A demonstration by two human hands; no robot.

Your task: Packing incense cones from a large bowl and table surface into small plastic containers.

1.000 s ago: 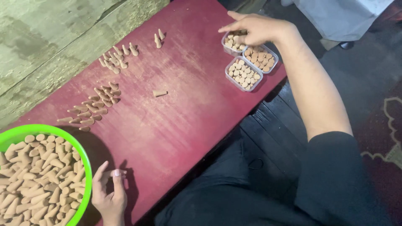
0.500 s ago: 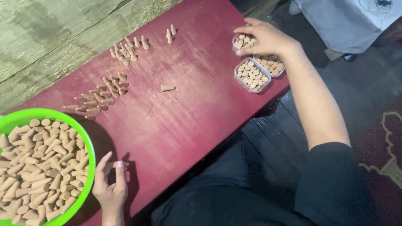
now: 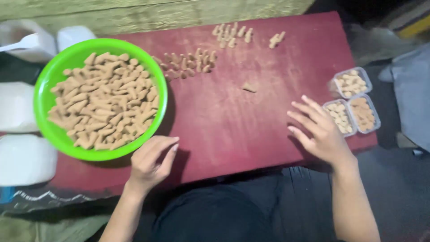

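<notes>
My left hand (image 3: 152,160) rests on the dark red table (image 3: 233,121), fingers curled, just beside the rim of a green bowl (image 3: 49,130) heaped with tan cone-shaped pieces (image 3: 105,101). Whether it holds a piece is hidden. My right hand (image 3: 318,132) hovers over the table's right part with fingers spread and nothing in it, next to three small clear containers (image 3: 354,105) filled with tan pieces. Rows of standing cones (image 3: 190,62) and a further group (image 3: 233,32) sit toward the far edge. One cone (image 3: 249,87) lies alone mid-table.
White plastic containers (image 3: 22,134) stand left of the bowl. A rough wooden wall (image 3: 179,13) runs behind the table. A grey cloth (image 3: 410,94) lies at the right. My dark-clothed lap (image 3: 224,215) is below the table's near edge.
The view has swung left. My right hand left the small containers and came back toward me with fingers spread. My left hand moved up beside the green bowl.
</notes>
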